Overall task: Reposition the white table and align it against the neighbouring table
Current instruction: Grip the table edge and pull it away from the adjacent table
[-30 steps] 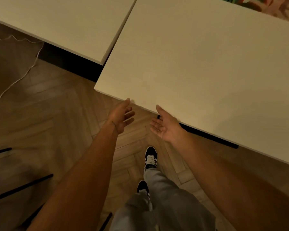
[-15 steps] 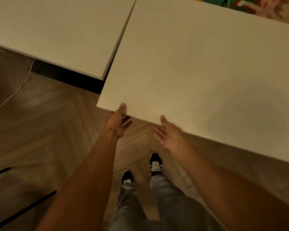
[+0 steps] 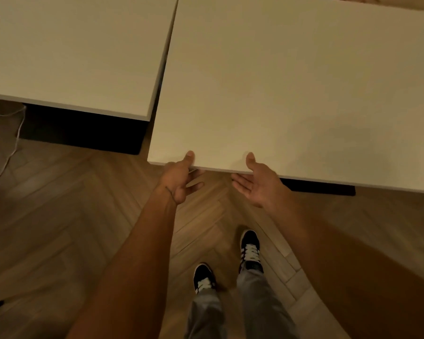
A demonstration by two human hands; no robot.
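Observation:
The white table [image 3: 291, 77] fills the right and middle of the view; its near left corner sits just ahead of me. My left hand [image 3: 179, 178] is at that corner, thumb on the top and fingers curled beneath the edge. My right hand [image 3: 257, 182] holds the same near edge a little to the right, palm up, thumb on top, fingers partly under the board. The neighbouring table [image 3: 71, 52] lies to the left, side by side with it across a thin gap. Its near edge ends farther from me than the white table's.
Herringbone wood floor [image 3: 71, 216] lies under me, with my two dark shoes [image 3: 250, 248] on it. A white cable [image 3: 8, 152] trails along the floor at the left. A dark base [image 3: 83, 130] shows under the neighbouring table, and a black bar [image 3: 323, 187] under the white one.
Both thumbs have come onto the white table's top at its near edge. The gap between the two tables looks narrower and more parallel. I have stepped in closer.

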